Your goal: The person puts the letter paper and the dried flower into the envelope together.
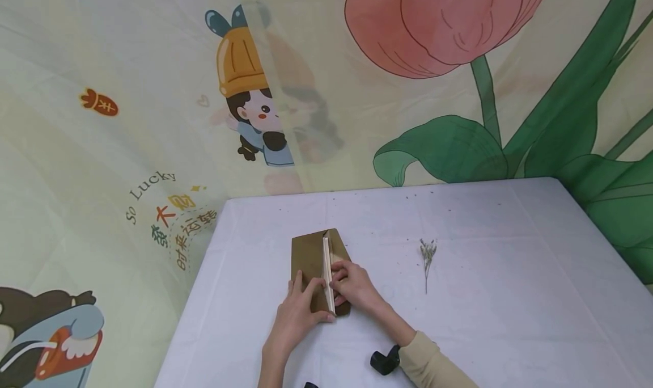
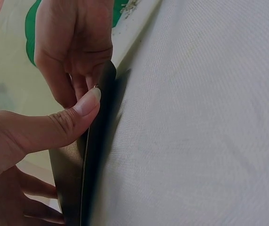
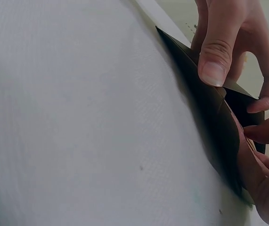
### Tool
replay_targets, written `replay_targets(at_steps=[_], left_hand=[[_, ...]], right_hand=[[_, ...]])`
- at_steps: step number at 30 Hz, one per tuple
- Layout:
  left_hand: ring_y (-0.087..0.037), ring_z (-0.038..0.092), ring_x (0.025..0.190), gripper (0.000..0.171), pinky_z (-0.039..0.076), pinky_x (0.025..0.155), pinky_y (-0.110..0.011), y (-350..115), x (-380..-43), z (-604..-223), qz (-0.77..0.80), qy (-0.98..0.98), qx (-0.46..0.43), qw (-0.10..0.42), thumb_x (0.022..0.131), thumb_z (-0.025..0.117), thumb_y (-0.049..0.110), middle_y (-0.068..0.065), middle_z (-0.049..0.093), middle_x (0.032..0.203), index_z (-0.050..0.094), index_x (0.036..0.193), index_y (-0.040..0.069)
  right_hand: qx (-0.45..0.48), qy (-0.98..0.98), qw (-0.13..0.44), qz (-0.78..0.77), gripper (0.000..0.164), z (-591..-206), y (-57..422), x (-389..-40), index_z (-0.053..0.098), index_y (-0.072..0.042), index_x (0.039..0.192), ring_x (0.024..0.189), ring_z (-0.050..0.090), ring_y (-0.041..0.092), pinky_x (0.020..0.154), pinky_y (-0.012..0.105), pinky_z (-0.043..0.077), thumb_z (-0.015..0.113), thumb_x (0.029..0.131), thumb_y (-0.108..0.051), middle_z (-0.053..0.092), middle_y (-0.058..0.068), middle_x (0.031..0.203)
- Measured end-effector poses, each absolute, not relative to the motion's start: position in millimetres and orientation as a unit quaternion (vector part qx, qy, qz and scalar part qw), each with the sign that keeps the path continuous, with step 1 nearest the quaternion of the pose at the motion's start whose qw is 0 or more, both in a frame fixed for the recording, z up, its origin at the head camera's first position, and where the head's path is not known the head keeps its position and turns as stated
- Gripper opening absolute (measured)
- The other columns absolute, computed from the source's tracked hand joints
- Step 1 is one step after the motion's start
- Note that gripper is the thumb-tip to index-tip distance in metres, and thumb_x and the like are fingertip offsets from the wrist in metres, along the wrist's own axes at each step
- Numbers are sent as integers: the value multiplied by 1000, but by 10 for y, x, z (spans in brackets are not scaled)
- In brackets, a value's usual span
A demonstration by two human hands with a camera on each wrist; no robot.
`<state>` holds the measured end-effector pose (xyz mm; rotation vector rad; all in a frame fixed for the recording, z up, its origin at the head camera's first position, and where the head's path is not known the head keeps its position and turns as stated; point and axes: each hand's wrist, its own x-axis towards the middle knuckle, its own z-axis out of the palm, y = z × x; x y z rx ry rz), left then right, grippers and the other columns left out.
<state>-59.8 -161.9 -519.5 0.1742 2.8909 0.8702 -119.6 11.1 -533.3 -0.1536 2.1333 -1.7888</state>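
Note:
A brown paper envelope [image 1: 307,254] lies on the white-covered table, its flap folded out to the right. A narrow white paper edge [image 1: 327,257] runs along its opening. My left hand [image 1: 297,314] holds the envelope from the left, thumb at its near edge and fingertips on top. In the left wrist view the left thumb [image 2: 66,126] bears on the dark paper rim. My right hand [image 1: 355,286] reaches over the flap with curled fingers, pinching at the white edge. Part of that hand is tucked behind the brown paper in the right wrist view.
A small dried flower sprig [image 1: 427,257] lies on the table right of the envelope. Tiny dark crumbs are scattered towards the table's far edge. A black device [image 1: 385,361] sits by the right sleeve [image 1: 431,362]. A printed cloth [image 1: 127,150] hangs behind the table.

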Motion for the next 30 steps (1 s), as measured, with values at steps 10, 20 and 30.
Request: replay_targets(at_steps=[10,20,30], left_hand=[[-70,32,137,65,48,87,-77,-1620,-600,-5213,282,956,58,56,71,89,46,-40,31,157,57,126,31],[-70,31,138,59,47,86,-78,-1615,-600,-5212,287,954,58,58,72,89,45,-40,30,158,56,121,34],[-71,31,137,59,47,86,-78,-1617,-586,-5187,288,954,61,55,72,88,45,-41,31,157,56,120,33]], right_hand=[[-76,770,166,-611,46,-5322,84,-1154,55,13,132,64,71,23,53,34,60,66,87,11,69,17,91],[-90,783,178,-589,49,-5308,93,-1138,54,11,139,57,71,21,53,33,60,63,91,6,70,13,93],[-100,782,181,-588,44,-5289,94,-1108,56,13,136,59,73,29,55,35,60,61,92,9,72,14,92]])
